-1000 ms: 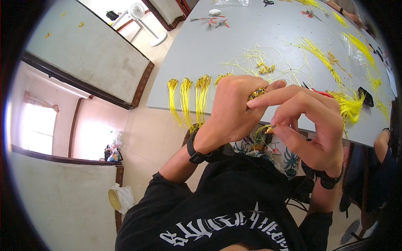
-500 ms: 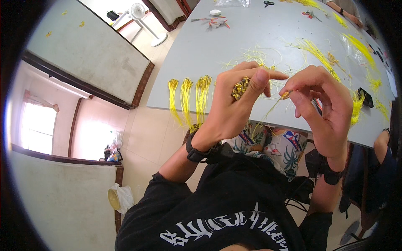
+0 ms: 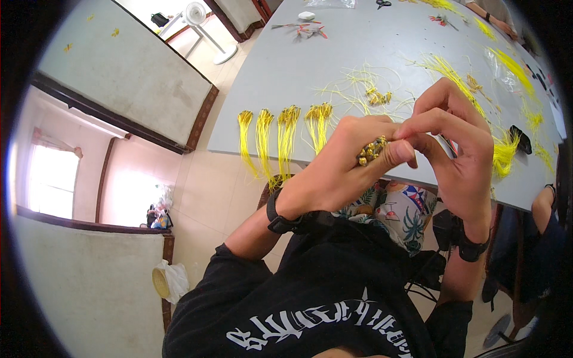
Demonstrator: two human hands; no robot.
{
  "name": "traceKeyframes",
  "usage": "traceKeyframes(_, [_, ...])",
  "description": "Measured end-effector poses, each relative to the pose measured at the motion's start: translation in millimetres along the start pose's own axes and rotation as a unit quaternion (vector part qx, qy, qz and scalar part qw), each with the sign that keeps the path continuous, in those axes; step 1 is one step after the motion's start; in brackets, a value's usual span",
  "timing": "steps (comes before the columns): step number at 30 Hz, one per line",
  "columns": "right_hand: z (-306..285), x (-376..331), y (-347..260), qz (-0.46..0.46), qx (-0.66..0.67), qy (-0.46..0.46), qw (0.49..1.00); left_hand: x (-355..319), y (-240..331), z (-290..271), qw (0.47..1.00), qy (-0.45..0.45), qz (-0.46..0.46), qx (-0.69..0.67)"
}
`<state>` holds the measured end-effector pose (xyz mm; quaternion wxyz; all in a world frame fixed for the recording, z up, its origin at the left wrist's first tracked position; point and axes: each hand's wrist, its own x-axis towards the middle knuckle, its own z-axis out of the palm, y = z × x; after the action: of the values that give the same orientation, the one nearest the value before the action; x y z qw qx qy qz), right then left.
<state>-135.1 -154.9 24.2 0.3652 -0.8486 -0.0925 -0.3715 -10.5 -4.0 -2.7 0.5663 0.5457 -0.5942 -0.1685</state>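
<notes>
Grey table (image 3: 334,65); pinched gold beads (image 3: 371,150) aslant, up-right.

The left hand (image 3: 343,170) covers most of the small gold cluster (image 3: 371,150), so its make cannot be told. The right hand (image 3: 456,146) hides its own fingertips behind that cluster. Far across the counter (image 3: 310,65), the scissors (image 3: 384,4) are cut by the upper edge (another person's arm (image 3: 540,206) too, at the right rim).
</notes>
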Motion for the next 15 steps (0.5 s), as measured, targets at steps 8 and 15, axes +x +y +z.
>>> traceKeyframes(8, [-7.7,-1.0,0.6,0.009,0.037,-0.051,0.998,-5.2,7.4,-3.7,0.996,-0.061,-0.06,-0.025])
traceKeyframes(15, [-11.6,-2.4,-3.1,-0.001,0.065,-0.078,0.995,-6.0,8.3,-1.9,0.978,-0.143,-0.109,-0.103])
